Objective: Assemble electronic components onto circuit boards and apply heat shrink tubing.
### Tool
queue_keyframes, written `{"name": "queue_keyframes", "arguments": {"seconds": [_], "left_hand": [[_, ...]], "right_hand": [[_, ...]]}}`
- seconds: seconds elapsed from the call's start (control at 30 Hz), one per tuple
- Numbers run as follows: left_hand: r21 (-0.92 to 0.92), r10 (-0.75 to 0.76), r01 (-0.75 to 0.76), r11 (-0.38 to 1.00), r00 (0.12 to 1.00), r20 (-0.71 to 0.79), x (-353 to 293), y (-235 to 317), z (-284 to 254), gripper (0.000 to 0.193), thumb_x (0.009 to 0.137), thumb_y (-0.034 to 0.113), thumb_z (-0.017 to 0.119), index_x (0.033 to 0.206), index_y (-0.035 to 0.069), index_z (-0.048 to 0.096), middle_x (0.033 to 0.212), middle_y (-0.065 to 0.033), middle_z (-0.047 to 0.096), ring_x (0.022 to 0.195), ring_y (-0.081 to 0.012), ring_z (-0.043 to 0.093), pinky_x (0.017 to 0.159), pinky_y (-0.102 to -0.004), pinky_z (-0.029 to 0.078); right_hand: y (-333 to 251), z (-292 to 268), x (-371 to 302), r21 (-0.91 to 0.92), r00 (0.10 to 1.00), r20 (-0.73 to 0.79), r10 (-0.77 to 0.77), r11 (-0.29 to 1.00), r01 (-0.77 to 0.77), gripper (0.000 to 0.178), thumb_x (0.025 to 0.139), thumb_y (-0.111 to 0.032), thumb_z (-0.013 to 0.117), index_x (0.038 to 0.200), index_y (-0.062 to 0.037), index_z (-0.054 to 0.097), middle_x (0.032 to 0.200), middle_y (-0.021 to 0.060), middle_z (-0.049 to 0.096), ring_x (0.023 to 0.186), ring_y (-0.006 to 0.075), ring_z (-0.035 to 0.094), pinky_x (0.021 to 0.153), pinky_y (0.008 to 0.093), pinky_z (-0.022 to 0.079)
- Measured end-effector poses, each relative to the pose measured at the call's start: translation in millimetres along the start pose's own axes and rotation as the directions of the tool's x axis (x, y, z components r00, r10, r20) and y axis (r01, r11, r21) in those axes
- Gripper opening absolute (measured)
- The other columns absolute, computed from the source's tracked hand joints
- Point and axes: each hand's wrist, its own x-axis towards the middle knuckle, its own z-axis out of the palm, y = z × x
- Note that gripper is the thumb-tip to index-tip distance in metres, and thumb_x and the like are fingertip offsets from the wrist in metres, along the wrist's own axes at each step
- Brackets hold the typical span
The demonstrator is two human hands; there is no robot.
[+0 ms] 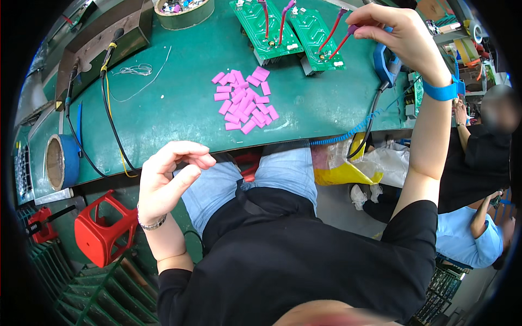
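At the far right of the table, my right hand (pixel 401 33) is closed in a pinch on a small purple sleeve (pixel 353 29) at the upper end of a red wire (pixel 340 45). That wire rises from the right one of two green circuit boards (pixel 321 38). The left board (pixel 263 41) also carries upright red wires with purplish ends. Short pink-purple tubes (pixel 244 103) lie in a loose pile on the green table (pixel 185 108). My left hand (pixel 169 176) hovers over my lap by the table's front edge, fingers curved, thumb apart, nothing visible in it.
Two black-cabled handheld tools (pixel 111 49) lean on a metal tray (pixel 98 49) at left. A blue tape roll (pixel 62 162), thin wire (pixel 136 69) and parts tub (pixel 185 13) are on the table. A blue device (pixel 385 62) and coiled cord (pixel 353 133) lie right. Other people work at far right.
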Motion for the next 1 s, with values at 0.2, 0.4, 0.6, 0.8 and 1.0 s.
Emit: {"name": "queue_keyframes", "arguments": {"seconds": [0.2, 0.4, 0.6, 0.8, 1.0], "left_hand": [[0.034, -0.025, 0.024, 0.999, 1.0, 0.015, 1, 8, -4, 0.027, 0.09, 0.006, 0.056, 0.114, -0.006, 0.054, 0.1, -0.014, 0.064, 0.094, -0.0187, 0.061, 0.086, -0.0311, 0.049], [0.326, -0.06, 0.029, 0.945, 0.995, 0.084, 32, 46, -10, 0.025, 0.086, 0.004, 0.057, 0.11, -0.004, 0.058, 0.097, -0.0103, 0.064, 0.09, -0.0148, 0.06, 0.082, -0.0276, 0.047], [0.485, 0.052, -0.083, 0.87, 0.996, 0.077, 59, 54, -9, 0.023, 0.09, 0.006, 0.058, 0.11, -0.002, 0.059, 0.098, -0.0079, 0.065, 0.091, -0.0131, 0.062, 0.08, -0.0257, 0.048], [0.73, 0.148, -0.164, 0.664, 0.985, 0.087, 95, 27, 8, 0.02, 0.088, 0.013, 0.063, 0.106, 0.006, 0.065, 0.089, -0.0032, 0.065, 0.077, -0.0113, 0.062, 0.071, -0.0246, 0.048], [0.906, 0.353, -0.337, 0.255, 0.905, 0.238, 131, -8, 23, 0.016, 0.086, 0.021, 0.062, 0.097, 0.011, 0.067, 0.082, -0.0054, 0.061, 0.079, -0.0227, 0.061, 0.069, -0.0319, 0.049]], "right_hand": [[29, 48, -20, 0.138, 0.974, 0.08, 0.211, 0.966, -0.221, 0.019, 0.085, -0.013, 0.068, 0.099, -0.0002, 0.066, 0.085, 0.0035, 0.068, 0.077, 0.0086, 0.06, 0.073, 0.0242, 0.049], [51, 110, -47, 0.361, 0.957, -0.07, 0.281, 0.902, -0.238, 0.018, 0.085, -0.016, 0.069, 0.098, -0.0039, 0.068, 0.083, 0.0025, 0.065, 0.075, 0.0076, 0.057, 0.069, 0.0236, 0.046], [48, 118, -51, 0.396, 0.944, -0.136, 0.301, 0.89, -0.227, 0.019, 0.087, -0.017, 0.066, 0.103, -0.0062, 0.067, 0.088, 0.0, 0.067, 0.075, 0.0068, 0.056, 0.066, 0.0224, 0.045], [30, 119, -49, 0.39, 0.873, -0.257, 0.415, 0.871, -0.299, 0.028, 0.087, -0.013, 0.068, 0.113, -0.0055, 0.062, 0.091, -0.0008, 0.064, 0.075, 0.0047, 0.054, 0.07, 0.0204, 0.045], [-44, 146, -47, 0.118, 0.892, -0.436, 0.117, 0.99, -0.072, 0.018, 0.085, -0.026, 0.066, 0.094, -0.0106, 0.067, 0.081, 0.0058, 0.064, 0.063, 0.019, 0.06, 0.058, 0.0307, 0.049]]}}
